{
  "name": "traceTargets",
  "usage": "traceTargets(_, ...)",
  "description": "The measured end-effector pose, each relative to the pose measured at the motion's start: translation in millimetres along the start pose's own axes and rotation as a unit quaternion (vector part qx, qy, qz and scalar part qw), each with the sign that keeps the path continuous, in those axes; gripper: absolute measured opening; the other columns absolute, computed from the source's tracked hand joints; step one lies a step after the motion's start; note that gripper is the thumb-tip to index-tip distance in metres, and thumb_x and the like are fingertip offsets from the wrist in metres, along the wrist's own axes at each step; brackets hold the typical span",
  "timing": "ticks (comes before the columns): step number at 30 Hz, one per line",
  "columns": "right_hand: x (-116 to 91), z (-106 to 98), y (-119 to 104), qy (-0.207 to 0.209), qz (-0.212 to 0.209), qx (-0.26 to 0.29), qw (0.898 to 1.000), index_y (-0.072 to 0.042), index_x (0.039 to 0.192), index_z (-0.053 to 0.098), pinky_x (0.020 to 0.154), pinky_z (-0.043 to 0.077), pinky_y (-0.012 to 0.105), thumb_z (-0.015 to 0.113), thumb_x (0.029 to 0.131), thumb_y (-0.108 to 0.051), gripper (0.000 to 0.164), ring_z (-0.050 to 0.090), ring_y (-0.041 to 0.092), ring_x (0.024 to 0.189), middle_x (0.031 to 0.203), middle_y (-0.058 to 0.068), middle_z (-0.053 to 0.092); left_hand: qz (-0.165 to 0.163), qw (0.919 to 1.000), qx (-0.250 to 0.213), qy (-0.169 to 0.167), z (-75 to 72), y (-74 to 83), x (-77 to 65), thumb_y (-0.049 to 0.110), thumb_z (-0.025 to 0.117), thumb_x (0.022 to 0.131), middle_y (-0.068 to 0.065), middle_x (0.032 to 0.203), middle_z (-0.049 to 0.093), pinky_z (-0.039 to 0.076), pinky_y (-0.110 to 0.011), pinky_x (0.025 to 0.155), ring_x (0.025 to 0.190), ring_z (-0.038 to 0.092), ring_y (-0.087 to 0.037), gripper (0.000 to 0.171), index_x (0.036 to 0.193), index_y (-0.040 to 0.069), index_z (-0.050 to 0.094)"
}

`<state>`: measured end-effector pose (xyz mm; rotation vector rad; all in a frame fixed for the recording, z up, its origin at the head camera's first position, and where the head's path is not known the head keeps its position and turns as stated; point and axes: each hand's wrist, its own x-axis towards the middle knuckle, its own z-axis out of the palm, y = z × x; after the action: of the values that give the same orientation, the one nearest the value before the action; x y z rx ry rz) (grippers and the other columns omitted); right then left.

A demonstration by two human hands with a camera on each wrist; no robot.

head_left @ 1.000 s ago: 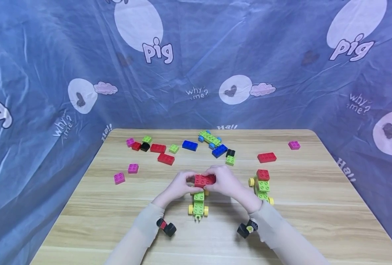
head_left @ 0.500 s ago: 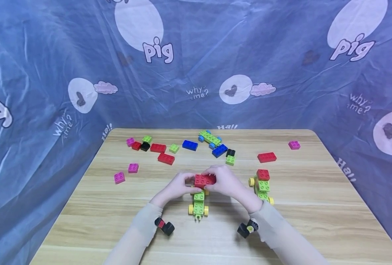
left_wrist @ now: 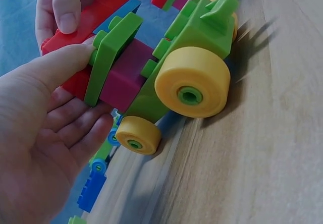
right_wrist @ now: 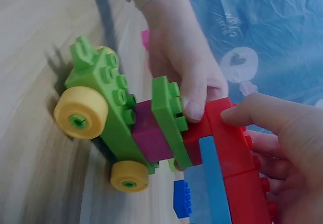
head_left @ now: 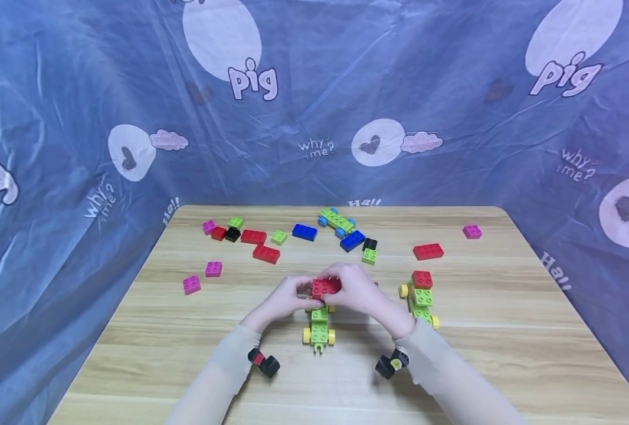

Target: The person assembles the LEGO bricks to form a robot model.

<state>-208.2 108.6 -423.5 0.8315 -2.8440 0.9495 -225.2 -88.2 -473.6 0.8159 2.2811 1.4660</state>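
In the head view, my left hand [head_left: 290, 297] and right hand [head_left: 353, 288] meet at a toy car [head_left: 318, 332] with a green base and yellow wheels. Its stack, seen closely in the right wrist view, has a magenta brick [right_wrist: 151, 138], then a green brick [right_wrist: 169, 120], then red bricks [right_wrist: 229, 138] reaching sideways. Under the red ones lies a light blue piece [right_wrist: 214, 181]. My left hand grips the stack, thumb against the green and red bricks. With thumb and fingers, my right hand pinches the red row from its studded side. The hands hide part of the stack.
To the right stands a similar yellow-wheeled car [head_left: 422, 298] with a red brick on top. A blue-wheeled base [head_left: 337, 221] is at the back. Loose blue bricks [head_left: 305, 232], red bricks [head_left: 266, 254] and pink bricks [head_left: 191, 284] lie across the wooden table [head_left: 229, 378].
My right hand has shifted slightly left along the red bricks, and a bit of red now shows to its right. My left hand and the car base stay nearly in place.
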Motion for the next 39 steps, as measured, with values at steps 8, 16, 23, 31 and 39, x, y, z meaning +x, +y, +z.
traceTargets(8,1.1,-3.0,-1.8,-0.007,-0.019,-0.009,1.000,-0.007,0.099,0.074,0.065,0.049,0.018,0.080,0.071,-0.013,0.029,0.062,0.010,0.078,0.091,0.003,0.071,-0.013,0.9999,-0.011,-0.005,-3.2,20.5,-7.2,0.011,0.072,0.086,-0.011,0.110,0.070,0.046,-0.038,0.098,0.106,0.063,-0.023,0.032,0.115,0.001,0.066)
traceTargets(16,1.9,-3.4,-2.0,-0.027,-0.005,0.012,1.000,-0.007,0.102,0.074,0.064,0.049,0.018,0.080,0.073,-0.012,0.029,0.060,0.009,0.077,0.092,0.004,0.071,-0.019,0.9997,-0.017,0.003,-1.2,17.7,-6.5,0.009,0.073,0.085,-0.013,0.107,0.070,0.046,-0.048,0.097,0.102,0.063,-0.026,0.031,0.113,0.000,0.065)
traceTargets(23,1.5,-3.7,-0.1,-0.034,-0.004,0.013,0.999,-0.006,0.103,0.074,0.063,0.048,0.019,0.080,0.075,-0.012,0.029,0.057,0.008,0.076,0.092,0.003,0.069,-0.026,0.9995,-0.013,0.013,1.4,17.7,-6.7,0.009,0.072,0.085,-0.013,0.108,0.069,0.046,-0.047,0.098,0.104,0.063,-0.025,0.030,0.113,0.001,0.065)
traceTargets(31,1.3,-4.0,0.6,-0.032,-0.003,0.017,0.999,-0.007,0.104,0.074,0.066,0.049,0.021,0.082,0.075,-0.014,0.031,0.058,0.009,0.078,0.092,0.003,0.069,-0.013,0.9998,-0.010,0.014,3.4,1.8,-0.5,0.006,0.073,0.084,-0.013,0.108,0.069,0.047,-0.040,0.095,0.102,0.064,-0.026,0.028,0.110,0.000,0.066)
traceTargets(39,1.2,-3.0,0.1,-0.027,0.010,0.014,0.999,-0.007,0.103,0.075,0.068,0.050,0.023,0.083,0.074,-0.015,0.031,0.061,0.011,0.080,0.094,0.003,0.070,-0.008,0.9998,-0.011,0.014,4.5,-17.1,4.1,0.012,0.074,0.084,-0.008,0.109,0.070,0.047,-0.040,0.096,0.102,0.064,-0.021,0.030,0.113,0.006,0.067)
